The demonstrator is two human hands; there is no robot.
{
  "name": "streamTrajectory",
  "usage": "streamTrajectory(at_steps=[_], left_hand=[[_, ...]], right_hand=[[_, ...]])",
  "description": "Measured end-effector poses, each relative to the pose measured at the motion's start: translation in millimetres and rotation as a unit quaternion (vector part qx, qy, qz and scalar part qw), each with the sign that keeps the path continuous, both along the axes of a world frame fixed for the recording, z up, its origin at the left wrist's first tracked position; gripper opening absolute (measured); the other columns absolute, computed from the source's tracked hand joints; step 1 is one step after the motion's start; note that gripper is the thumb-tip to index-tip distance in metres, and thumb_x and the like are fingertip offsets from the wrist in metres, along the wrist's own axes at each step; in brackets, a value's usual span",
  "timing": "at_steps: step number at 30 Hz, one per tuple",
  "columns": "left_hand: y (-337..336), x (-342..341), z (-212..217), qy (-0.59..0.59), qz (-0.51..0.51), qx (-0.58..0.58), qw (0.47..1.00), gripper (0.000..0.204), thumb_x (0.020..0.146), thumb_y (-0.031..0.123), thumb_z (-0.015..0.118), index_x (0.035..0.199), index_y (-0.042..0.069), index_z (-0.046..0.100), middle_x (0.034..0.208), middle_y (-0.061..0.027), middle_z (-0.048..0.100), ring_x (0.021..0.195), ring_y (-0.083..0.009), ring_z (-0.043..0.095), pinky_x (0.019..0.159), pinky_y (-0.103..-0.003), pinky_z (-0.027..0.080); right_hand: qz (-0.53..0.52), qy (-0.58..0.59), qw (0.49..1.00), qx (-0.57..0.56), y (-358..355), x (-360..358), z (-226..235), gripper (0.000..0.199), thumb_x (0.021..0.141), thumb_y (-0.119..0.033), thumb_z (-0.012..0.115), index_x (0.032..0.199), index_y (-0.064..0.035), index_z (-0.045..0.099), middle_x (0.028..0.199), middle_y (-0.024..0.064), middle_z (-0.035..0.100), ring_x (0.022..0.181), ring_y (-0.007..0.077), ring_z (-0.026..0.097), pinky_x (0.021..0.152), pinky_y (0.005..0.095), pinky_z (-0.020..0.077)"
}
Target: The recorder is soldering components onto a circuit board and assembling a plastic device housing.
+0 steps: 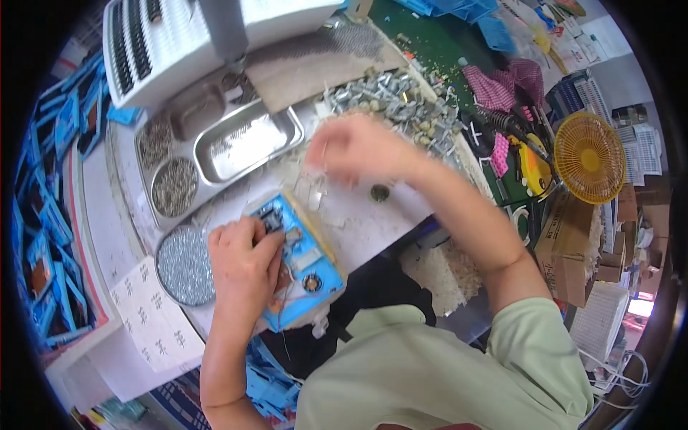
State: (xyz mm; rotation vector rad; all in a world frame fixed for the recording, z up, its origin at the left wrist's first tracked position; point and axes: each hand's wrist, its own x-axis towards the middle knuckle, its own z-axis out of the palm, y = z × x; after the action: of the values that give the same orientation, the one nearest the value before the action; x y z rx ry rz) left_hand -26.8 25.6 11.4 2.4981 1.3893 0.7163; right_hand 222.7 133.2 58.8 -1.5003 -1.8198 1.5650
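A blue plastic housing (325,273) lies on the work table in front of me, with small parts, thin wires and a round dark piece with a copper-coloured centre in it. My left hand (242,261) is curled over the housing's left side, its fingertips pressed near a dark part at the top. To the right, my right hand (362,149) hovers above the table beside a heap of grey metal parts (408,100). Motion smears its fingers, so I cannot tell whether it holds anything. Some small clear plastic pieces (309,193) lie below it.
Left of the housing sit a metal tray (247,143) with compartments of small metal parts and a round dish of grey granules (185,265). A white rack (179,43) stands behind. Blue housings (54,236) pile up at far left; a yellow basket (589,158) is at right.
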Motion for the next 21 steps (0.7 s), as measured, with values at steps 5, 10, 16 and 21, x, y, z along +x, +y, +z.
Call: streamTrajectory(at_steps=[5,10,16,21], left_hand=[[14.2,12.8,8.0,-0.033,-0.031,-0.024,0.999,0.02,0.076,0.006,0.076,0.093,0.009,0.065,0.092,-0.0086,0.059,0.08,-0.0315,0.06,0.069,-0.042,0.049],[21.8,5.8,11.2,-0.041,0.018,-0.12,0.992,0.03,0.074,0.005,0.078,0.096,0.008,0.058,0.102,-0.0115,0.058,0.081,-0.0339,0.064,0.066,-0.042,0.053],[27.1,10.9,19.7,-0.029,0.044,-0.192,0.98,0.032,0.075,0.007,0.08,0.1,0.008,0.059,0.106,-0.0124,0.056,0.079,-0.0336,0.066,0.063,-0.042,0.054],[22.8,5.0,28.5,-0.034,0.055,-0.266,0.962,0.035,0.071,0.003,0.079,0.095,0.007,0.054,0.109,-0.014,0.054,0.091,-0.0382,0.062,0.074,-0.044,0.052]], right_hand=[[-0.232,-0.28,0.864,0.348,227.8,195.7,13.2,0.037,0.088,-0.038,0.073,0.097,-0.002,0.075,0.079,0.0084,0.073,0.068,0.0172,0.07,0.065,0.0315,0.0551],[-0.093,-0.63,0.731,0.245,322.8,284.4,-43.5,0.036,0.089,-0.019,0.057,0.118,-0.0014,0.068,0.128,0.0221,0.064,0.117,0.0399,0.063,0.101,0.0488,0.0485],[-0.127,-0.629,0.735,0.22,395.4,344.7,-121.8,0.064,0.094,-0.015,0.046,0.156,-0.0061,0.031,0.162,0.0216,0.031,0.145,0.0399,0.038,0.121,0.0481,0.0277],[-0.049,-0.631,0.724,0.274,412.6,324.4,-134.1,0.043,0.096,-0.029,0.054,0.133,-0.0092,0.06,0.133,0.0232,0.062,0.125,0.0402,0.059,0.104,0.0497,0.0471]])
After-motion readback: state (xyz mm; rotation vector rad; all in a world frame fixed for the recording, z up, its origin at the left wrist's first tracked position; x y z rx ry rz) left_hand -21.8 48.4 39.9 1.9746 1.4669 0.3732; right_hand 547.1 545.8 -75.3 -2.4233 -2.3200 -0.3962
